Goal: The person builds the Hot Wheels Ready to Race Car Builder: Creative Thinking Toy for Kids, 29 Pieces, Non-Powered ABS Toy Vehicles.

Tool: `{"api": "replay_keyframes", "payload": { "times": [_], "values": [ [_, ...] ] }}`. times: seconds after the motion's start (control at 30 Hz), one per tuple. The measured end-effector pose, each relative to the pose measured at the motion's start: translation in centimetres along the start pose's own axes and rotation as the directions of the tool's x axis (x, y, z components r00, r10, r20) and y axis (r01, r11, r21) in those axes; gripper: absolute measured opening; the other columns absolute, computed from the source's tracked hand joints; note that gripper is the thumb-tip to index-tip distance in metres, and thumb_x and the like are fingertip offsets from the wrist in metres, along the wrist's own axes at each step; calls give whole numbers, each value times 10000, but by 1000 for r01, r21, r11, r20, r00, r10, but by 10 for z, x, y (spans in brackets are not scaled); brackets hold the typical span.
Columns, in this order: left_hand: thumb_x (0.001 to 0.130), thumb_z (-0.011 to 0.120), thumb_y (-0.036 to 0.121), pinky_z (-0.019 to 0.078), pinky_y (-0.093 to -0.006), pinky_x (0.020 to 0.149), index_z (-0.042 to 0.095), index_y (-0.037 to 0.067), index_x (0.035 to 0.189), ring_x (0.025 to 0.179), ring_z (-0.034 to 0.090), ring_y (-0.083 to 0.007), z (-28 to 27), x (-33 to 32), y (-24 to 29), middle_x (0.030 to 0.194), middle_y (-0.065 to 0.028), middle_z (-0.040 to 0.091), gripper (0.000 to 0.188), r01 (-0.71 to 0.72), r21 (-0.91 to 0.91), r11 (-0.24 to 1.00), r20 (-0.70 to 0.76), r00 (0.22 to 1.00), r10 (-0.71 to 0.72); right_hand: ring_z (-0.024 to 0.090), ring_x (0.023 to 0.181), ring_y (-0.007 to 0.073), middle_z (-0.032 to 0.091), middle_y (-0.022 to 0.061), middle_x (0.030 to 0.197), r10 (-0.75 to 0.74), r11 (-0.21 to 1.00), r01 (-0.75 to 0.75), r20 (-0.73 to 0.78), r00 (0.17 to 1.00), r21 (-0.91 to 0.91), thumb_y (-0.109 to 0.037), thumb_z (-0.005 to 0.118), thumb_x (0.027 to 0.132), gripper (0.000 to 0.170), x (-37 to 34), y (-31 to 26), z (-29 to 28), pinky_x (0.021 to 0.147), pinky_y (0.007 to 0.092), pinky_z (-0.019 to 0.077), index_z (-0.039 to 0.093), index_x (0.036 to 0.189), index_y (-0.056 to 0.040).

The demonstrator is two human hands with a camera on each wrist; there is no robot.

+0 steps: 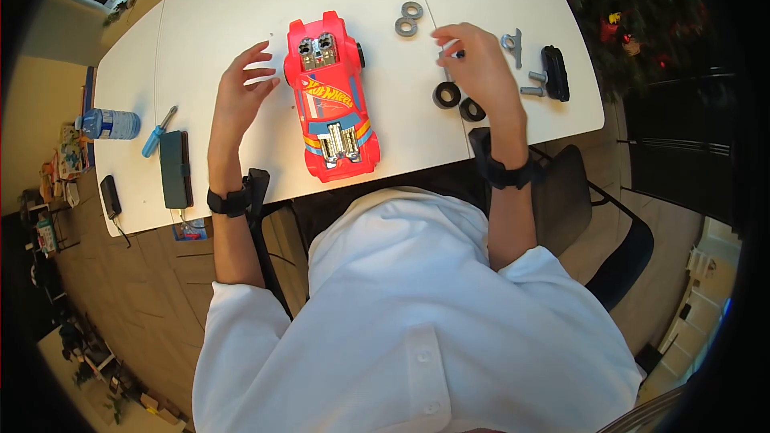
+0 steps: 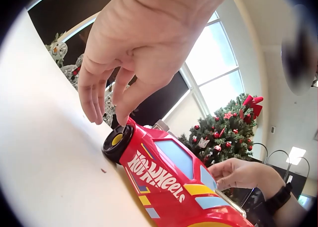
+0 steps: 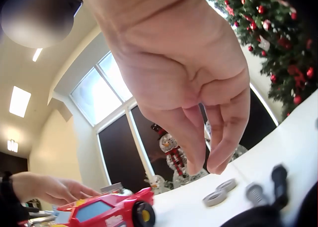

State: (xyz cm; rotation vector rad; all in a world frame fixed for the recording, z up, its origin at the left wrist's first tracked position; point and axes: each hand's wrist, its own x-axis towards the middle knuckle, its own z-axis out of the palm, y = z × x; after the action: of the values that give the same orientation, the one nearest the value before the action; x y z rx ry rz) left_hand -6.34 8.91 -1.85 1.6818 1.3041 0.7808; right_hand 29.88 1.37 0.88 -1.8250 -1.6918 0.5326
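Note:
A red toy car (image 1: 330, 100) with yellow and blue stripes lies lengthwise on the white table. My left hand (image 1: 243, 92) hovers left of its far end, fingers loosely bent and holding nothing; in the left wrist view the fingertips hang near a black wheel (image 2: 118, 141). To the car's right, my right hand (image 1: 477, 64) hangs over the table, thumb and fingers pointing down with nothing visible between them. Below it, a grey bolt (image 3: 256, 194) and a black bolt (image 3: 280, 183) stand near two flat grey rings (image 3: 215, 197). Two black rings (image 1: 447, 95) lie nearer my body.
At the right are a grey winged part (image 1: 517, 48), a black part (image 1: 554, 73) and grey bolts (image 1: 532, 91). On the left lie a blue bottle (image 1: 112, 123), a screwdriver (image 1: 152, 141), a dark case (image 1: 175, 170) and a small black device (image 1: 111, 195).

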Motion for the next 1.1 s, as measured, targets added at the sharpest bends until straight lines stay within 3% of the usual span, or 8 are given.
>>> {"api": "replay_keyframes", "payload": {
  "times": [0.1, 0.17, 0.27, 0.4, 0.57, 0.8, 1.0, 1.1],
  "values": [
    [930, 716, 1, 594, -320, 877, 604, 82, 1429, 1070, 706, -191, -5, 2, 2, 1316, -111, 675, 518, -21, 42, 999, -22, 1000, 22, 683, 952, 264, 697, 115, 1042, 45, 947, -74, -98, 994, -313, -118, 847, 787, 341, -29, 18, -30, 800, 409, 550, 698, 1088, -62],
    [946, 723, 53, 610, -337, 847, 626, 78, 1393, 1063, 707, -225, -5, 1, 4, 1298, -124, 682, 458, -10, 63, 998, -32, 999, 12, 684, 984, 302, 696, 113, 1004, 315, 746, -359, -178, 932, -561, -216, 879, 762, 390, -44, 25, -42, 817, 433, 543, 651, 1045, -75],
    [968, 711, 97, 602, -330, 848, 632, 72, 1391, 1054, 709, -200, -3, 2, 1, 1304, -113, 688, 430, -15, 67, 998, -16, 1000, 16, 678, 992, 340, 681, 131, 1022, 524, 677, -482, -96, 846, -556, -204, 847, 784, 360, -49, 51, -35, 818, 456, 540, 612, 1029, -83],
    [971, 693, 84, 603, -336, 830, 649, 50, 1357, 1023, 715, -204, 0, 1, 12, 1293, -108, 694, 390, 18, -8, 1000, 16, 1000, -18, 665, 974, 364, 653, 156, 1055, 506, 718, -455, -54, 861, -527, -147, 743, 867, 232, -43, 59, -28, 831, 472, 537, 623, 1053, -76],
    [981, 658, 64, 597, -326, 847, 667, 28, 1316, 1014, 720, -182, -4, -4, 26, 1292, -103, 698, 337, 3, -31, 1000, 36, 999, -2, 640, 937, 397, 615, 216, 1083, 66, 942, -106, -135, 989, -318, -111, 588, 959, 231, -17, 73, -15, 862, 475, 527, 638, 1177, -53],
    [982, 568, 20, 579, -325, 918, 659, 9, 1315, 1067, 713, -169, -5, -6, 35, 1332, -86, 690, 346, 27, 14, 1000, 81, 996, -29, 662, 1007, 411, 612, 256, 1135, 130, 939, -119, 13, 991, -322, -165, 679, 928, 309, -2, 46, -7, 879, 455, 544, 670, 1224, -80],
    [952, 501, -17, 576, -333, 920, 672, 31, 1287, 1060, 714, -165, -7, -6, 34, 1316, -75, 698, 379, -2, -1, 1000, 66, 998, 2, 718, 860, 314, 754, 74, 896, 270, 914, -264, -22, 963, -308, -176, 812, 843, 288, 14, 50, -8, 743, 440, 562, 710, 1099, -94],
    [978, 537, 11, 574, -329, 919, 672, 32, 1286, 1024, 711, -154, -5, -11, 44, 1304, -68, 701, 336, -33, -1, 999, 32, 999, 33, 697, 785, 259, 747, 51, 873, 106, 979, -128, -142, 984, -161, -152, 839, 818, 316, 16, 33, -15, 702, 406, 549, 713, 1096, -68]
  ]
}}
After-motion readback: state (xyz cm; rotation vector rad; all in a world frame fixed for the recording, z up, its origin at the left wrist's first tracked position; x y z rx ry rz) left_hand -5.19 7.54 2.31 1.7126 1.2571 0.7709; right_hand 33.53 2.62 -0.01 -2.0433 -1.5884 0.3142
